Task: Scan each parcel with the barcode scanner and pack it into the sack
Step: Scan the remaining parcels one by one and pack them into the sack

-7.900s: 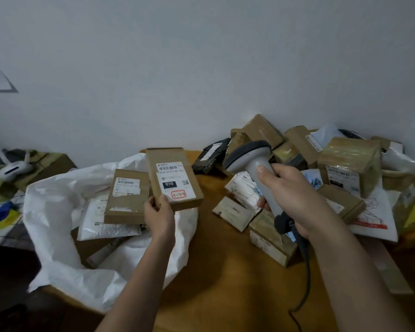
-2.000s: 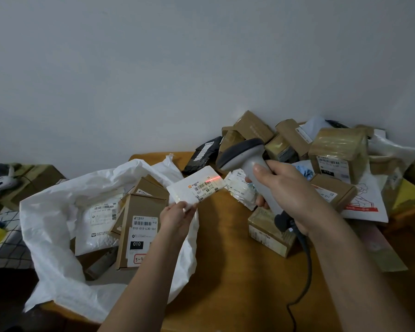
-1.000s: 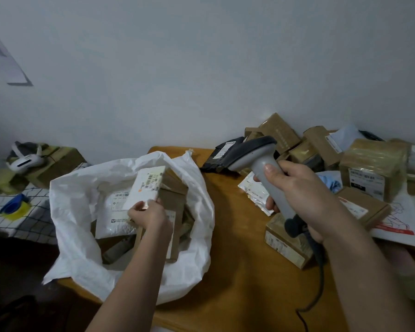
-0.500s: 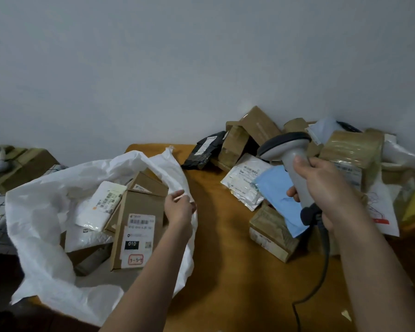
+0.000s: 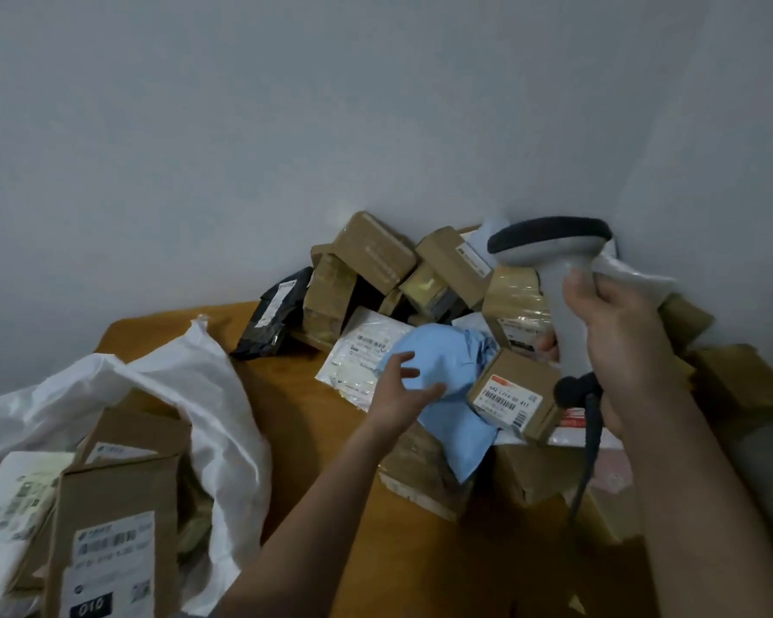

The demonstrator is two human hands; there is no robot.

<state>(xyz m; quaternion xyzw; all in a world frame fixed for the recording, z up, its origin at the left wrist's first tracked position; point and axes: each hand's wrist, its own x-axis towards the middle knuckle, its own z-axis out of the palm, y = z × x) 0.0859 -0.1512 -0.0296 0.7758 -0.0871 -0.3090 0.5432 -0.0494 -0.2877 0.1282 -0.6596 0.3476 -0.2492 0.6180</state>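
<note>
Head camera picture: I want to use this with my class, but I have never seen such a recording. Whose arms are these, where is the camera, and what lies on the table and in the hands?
There is no machine here. A person wears a camera on the head, so you look forward and down along their own two arms.

The right hand grips a grey barcode scanner with a dark cable hanging from it. The left hand reaches onto a light blue soft parcel; whether it grips it yet is unclear.

On the orange-brown table, against the wall, lies a heap of parcels: brown boxes, a black bag, a white mailer. At the left a white sack stands open, with a labelled brown box already inside.
</note>
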